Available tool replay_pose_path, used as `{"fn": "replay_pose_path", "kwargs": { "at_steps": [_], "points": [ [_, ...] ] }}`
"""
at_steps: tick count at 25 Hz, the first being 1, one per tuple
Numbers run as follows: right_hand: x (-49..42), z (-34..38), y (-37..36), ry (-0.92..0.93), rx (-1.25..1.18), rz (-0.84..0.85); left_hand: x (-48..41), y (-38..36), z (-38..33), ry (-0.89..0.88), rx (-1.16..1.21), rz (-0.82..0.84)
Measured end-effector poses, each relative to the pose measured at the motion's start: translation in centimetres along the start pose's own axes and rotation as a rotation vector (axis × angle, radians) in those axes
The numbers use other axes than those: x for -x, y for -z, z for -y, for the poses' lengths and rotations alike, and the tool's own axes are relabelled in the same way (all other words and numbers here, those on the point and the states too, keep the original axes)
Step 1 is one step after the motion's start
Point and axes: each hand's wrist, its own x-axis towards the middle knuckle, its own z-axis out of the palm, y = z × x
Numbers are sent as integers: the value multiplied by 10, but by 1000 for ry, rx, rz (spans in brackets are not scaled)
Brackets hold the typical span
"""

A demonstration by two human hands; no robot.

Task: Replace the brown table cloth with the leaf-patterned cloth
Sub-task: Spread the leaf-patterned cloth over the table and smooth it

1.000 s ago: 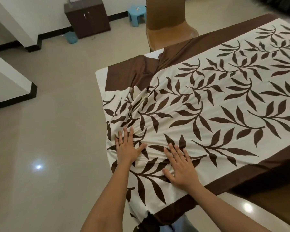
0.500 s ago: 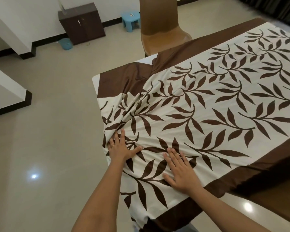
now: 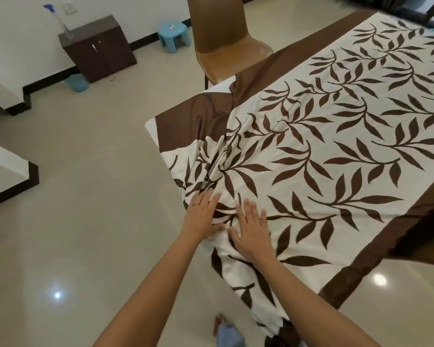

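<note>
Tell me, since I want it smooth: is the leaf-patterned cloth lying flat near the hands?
Not flat. The leaf-patterned cloth is bunched into folds just beyond the left hand; farther right it lies spread.

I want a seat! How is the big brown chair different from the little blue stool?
The brown chair is tall with a high back; the blue stool is low with no back. The chair is glossy brown and stands at the table's edge beside the leaf-patterned cloth; the stool is light blue and sits farther off by the wall. Both stand upright on the tiled floor, and nobody sits on either.
</note>
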Motion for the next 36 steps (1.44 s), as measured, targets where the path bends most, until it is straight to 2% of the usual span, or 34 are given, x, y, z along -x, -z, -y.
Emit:
{"fn": "replay_pose_path", "kwargs": {
  "at_steps": [2, 4, 6, 10, 12, 14, 17, 18, 22, 25, 27, 29, 31, 33, 35, 36],
  "points": [
    [18, 9, -13, -60, 57, -19, 6, -7, 11, -29, -31, 171],
    [28, 11, -14, -54, 84, -33, 3, -6, 19, -36, -16, 144],
    [29, 11, -12, -47, 97, -36, -8, 1, 22, -21, 25, 43],
    [27, 14, -10, -54, 108, -11, -41, 18, 24, -79, 215, -317],
    [26, 14, -10, -55, 100, -8, -65, 26, 43, -64, 341, -385],
    [24, 14, -9, -63, 96, -18, -95, 31, 72, -32, 379, -246],
    [21, 16, -10, -68, 94, -24, -133, 24, 112, 19, 196, 94],
    [21, 16, -10, -74, 89, -27, -139, 18, 121, 47, 169, 151],
    [21, 15, -7, -63, 86, -52, -138, 13, 155, 205, 214, 76],
    [19, 16, -13, -98, 82, -76, -140, 21, 189, 236, 102, 88],
    [1, 22, -11, -177, 74, -138, -141, 30, 198, 259, 49, 14],
    [-41, 39, -2, -270, 21, -213, -148, 39, 200, 205, 1, -86],
    [-91, 58, 4, -296, -40, -259, -159, 41, 196, 35, -46, -163],
    [-133, 70, -2, -243, -45, -220, -175, 44, 186, -83, 6, -74],
    [-153, 72, -14, -195, -9, -120, -183, 39, 177, -57, 35, 131],
    [-154, 72, -20, -187, 21, -92, -183, 33, 178, -8, 43, 176]
  ]
}}
